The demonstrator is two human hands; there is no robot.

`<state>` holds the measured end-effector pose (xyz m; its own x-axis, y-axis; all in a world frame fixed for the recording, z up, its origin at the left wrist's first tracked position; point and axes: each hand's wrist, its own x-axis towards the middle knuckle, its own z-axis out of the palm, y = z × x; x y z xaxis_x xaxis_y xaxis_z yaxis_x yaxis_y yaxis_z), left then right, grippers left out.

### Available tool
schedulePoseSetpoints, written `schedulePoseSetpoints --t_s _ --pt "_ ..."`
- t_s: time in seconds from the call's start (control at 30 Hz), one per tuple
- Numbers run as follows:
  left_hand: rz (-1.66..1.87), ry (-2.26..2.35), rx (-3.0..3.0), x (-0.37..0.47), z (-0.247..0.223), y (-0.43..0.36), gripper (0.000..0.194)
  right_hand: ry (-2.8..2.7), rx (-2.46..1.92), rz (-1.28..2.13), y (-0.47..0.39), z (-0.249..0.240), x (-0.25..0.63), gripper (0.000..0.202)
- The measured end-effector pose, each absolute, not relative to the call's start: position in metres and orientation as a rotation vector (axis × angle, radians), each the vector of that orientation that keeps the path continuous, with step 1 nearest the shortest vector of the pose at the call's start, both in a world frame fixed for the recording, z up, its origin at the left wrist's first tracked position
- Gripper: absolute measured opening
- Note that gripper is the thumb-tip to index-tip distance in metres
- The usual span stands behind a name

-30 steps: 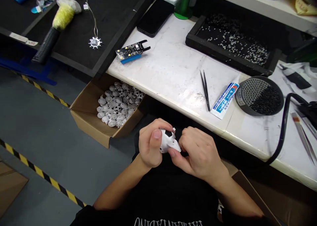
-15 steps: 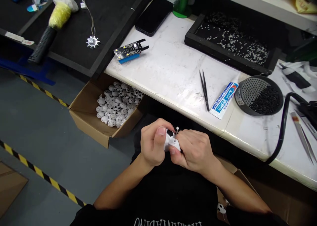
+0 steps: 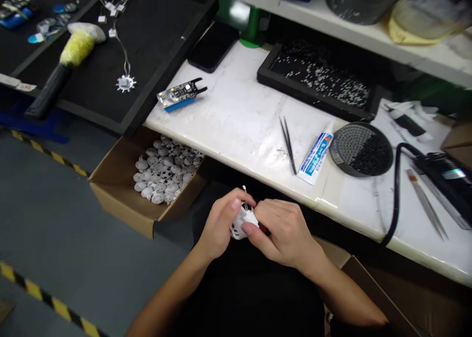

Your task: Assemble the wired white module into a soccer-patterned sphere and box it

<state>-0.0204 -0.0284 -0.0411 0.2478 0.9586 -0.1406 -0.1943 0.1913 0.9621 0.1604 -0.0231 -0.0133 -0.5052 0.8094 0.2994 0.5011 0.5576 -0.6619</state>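
Above my lap, in front of the bench, both hands close around a small white plastic ball [image 3: 237,230] with dark holes in its shell. My left hand [image 3: 218,224] grips it from the left, thumb raised along its side. From the right, my right hand [image 3: 285,228] presses it with the thumb on top and curled fingers behind. A thin pair of wires [image 3: 246,198] with a tiny white connector stands up out of the ball. Fingers cover much of it. Many similar white and black balls [image 3: 162,172] fill an open cardboard box [image 3: 121,211] to the left.
On the white bench [image 3: 236,115] lie black tweezers [image 3: 288,145], a glue tube [image 3: 315,159], a round dish of black bits [image 3: 363,150] and a circuit board [image 3: 179,95]. Behind stands a black tray [image 3: 306,84] of white pieces. A black cable [image 3: 396,194] crosses the front edge.
The ball has turned in my hands: its holed side now shows, and the wires stand higher. My right thumb has moved onto its top. The whole view has shifted slightly.
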Motion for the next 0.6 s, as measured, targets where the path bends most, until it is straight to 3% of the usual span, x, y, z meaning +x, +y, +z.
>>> schedulePoseSetpoints --t_s 0.13,0.27,0.37,0.5,0.6 --pt "0.898 0.838 1.145 -0.024 -0.043 -0.032 0.037 -2.095 -1.004 0.768 -0.008 0.006 0.181 0.037" --pt "1.029 0.742 0.929 -0.012 -0.044 -0.032 0.03 -2.041 -1.593 0.09 0.027 0.027 0.194 0.022" --pt "1.137 0.662 0.771 -0.003 -0.037 -0.028 0.026 -2.112 -1.911 -0.201 0.058 0.025 0.19 0.026" --pt "1.203 0.628 0.637 -0.001 -0.021 -0.019 0.029 -2.138 -1.879 -0.158 0.071 0.02 0.183 0.015" --pt "1.28 0.661 0.574 -0.005 -0.014 -0.015 0.031 -1.952 -1.659 0.141 0.046 0.032 0.185 0.01"
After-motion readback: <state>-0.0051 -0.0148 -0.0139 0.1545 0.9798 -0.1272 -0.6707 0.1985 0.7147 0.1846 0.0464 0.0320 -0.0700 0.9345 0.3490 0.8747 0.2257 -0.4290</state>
